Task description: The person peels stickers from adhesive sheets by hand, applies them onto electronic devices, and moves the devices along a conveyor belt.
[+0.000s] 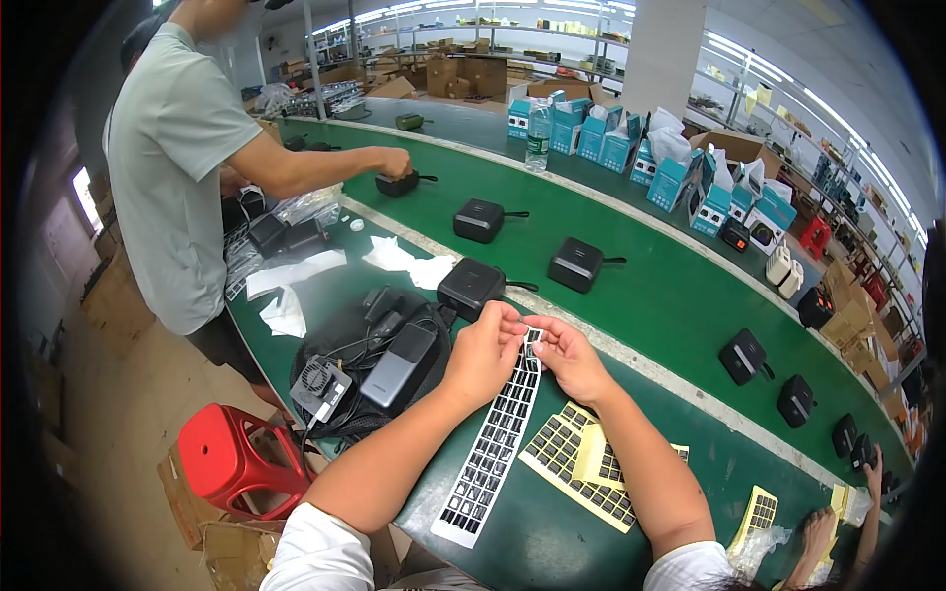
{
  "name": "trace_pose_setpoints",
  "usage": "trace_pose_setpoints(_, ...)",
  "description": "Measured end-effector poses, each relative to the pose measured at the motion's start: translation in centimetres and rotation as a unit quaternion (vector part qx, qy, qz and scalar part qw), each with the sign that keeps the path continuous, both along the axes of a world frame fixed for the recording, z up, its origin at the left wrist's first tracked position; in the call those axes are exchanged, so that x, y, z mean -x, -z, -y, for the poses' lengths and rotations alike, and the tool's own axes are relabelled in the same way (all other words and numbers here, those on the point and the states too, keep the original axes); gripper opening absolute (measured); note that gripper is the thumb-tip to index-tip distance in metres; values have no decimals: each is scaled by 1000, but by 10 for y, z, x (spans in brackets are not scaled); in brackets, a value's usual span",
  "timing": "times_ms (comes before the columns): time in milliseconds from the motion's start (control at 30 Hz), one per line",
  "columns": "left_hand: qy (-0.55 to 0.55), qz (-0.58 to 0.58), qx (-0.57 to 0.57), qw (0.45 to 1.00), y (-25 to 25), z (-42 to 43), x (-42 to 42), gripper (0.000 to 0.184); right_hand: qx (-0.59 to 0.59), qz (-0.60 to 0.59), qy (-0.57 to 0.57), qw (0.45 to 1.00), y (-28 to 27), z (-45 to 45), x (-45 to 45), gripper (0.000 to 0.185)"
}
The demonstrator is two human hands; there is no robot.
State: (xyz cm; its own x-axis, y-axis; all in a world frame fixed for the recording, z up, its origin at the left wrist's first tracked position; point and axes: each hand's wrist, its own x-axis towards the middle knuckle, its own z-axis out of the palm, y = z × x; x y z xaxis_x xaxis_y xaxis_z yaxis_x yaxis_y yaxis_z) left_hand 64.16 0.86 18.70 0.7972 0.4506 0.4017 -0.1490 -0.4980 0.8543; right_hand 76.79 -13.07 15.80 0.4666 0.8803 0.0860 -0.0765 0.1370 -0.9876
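My left hand (481, 357) pinches the far end of a long white sticker sheet (498, 438) with rows of black labels. My right hand (572, 362) closes on the same end from the other side, its fingertips close to those of the left. The strip's near end lies towards the table's front edge. Just beyond my hands sits a black box-shaped device (471, 286) with a wrist strap. Yellow-backed sheets of dark labels (567, 463) lie beneath my right forearm. Any single label between my fingertips is too small to make out.
Left of my arms, a black bag (313, 406) holds a grey power bank (400, 364) and cables. Several black devices line the green belt (650, 295). A person (177, 148) touches one at far left; another person's hands (818, 532) are at lower right. A red stool (232, 458) stands left.
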Motion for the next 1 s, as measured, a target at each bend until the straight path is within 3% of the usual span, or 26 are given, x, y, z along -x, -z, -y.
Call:
trace_pose_setpoints(133,-6,36,-152,988,3,-6,-2,26,-17,-6,0,1000,-3,-1,2,40)
trace_pose_setpoints(333,47,-16,-247,968,-4,-17,4,27,-7,9,37,999,8,-2,2,50)
trace_pose_setpoints(600,87,-13,-271,959,-8,-32,9,17,14,-43,39,998,10,-1,0,59)
trace_pose_setpoints(767,74,72,-297,949,-21,-31,14,10,18,-88,62,994,14,-6,-1,57)
trace_pose_setpoints(833,46,73,-286,954,-35,-31,22,10,43,28,135,989,28,-15,-8,52)
trace_pose_setpoints(867,15,73,-273,959,-43,-32,27,9,85,149,182,968,29,-18,-10,52)
trace_pose_setpoints(900,16,77,-277,958,-50,-34,30,9,178,303,223,909,2,-20,0,59)
trace_pose_setpoints(967,-56,127,-230,963,-59,-40,36,10,121,512,262,809,-3,-41,-6,81)
trace_pose_setpoints(1000,-87,133,-217,963,-60,-44,39,12,114,505,261,815,-5,-57,-7,92)
